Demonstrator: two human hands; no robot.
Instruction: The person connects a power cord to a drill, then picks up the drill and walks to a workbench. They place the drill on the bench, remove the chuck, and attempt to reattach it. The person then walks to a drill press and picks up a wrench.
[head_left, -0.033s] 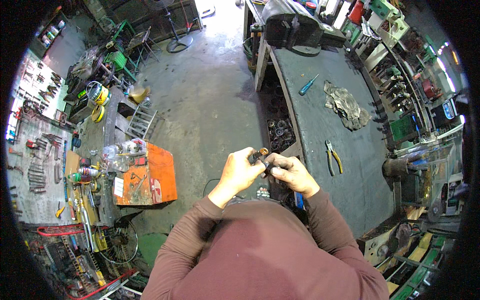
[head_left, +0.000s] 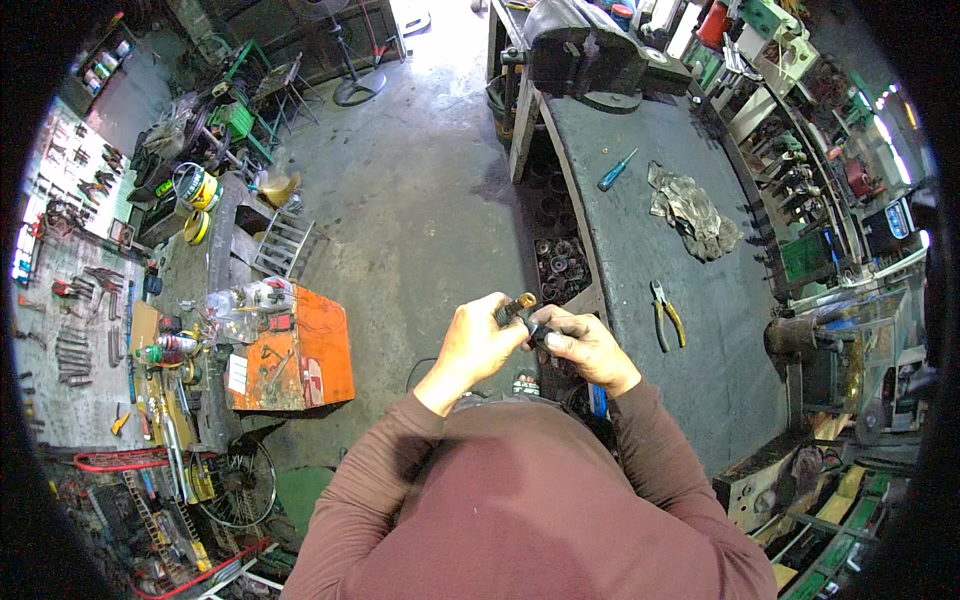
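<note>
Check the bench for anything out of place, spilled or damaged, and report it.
No spill or damage stands out on the bench. Most untidy is the rag, left crumpled with dark blotches; the pliers lie with handles spread, nothing odd.

The fingers (head_left: 563,345) partly hide the dark part (head_left: 537,333), too small to make out

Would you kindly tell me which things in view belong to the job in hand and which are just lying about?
Apparently in use:
dark cylindrical part with a copper-coloured end, in the left hand;
small black piece, in the right hand.

Seemingly just lying on the dark bench:
blue-handled screwdriver;
yellow-handled metal pliers;
crumpled grey cloth.
</note>
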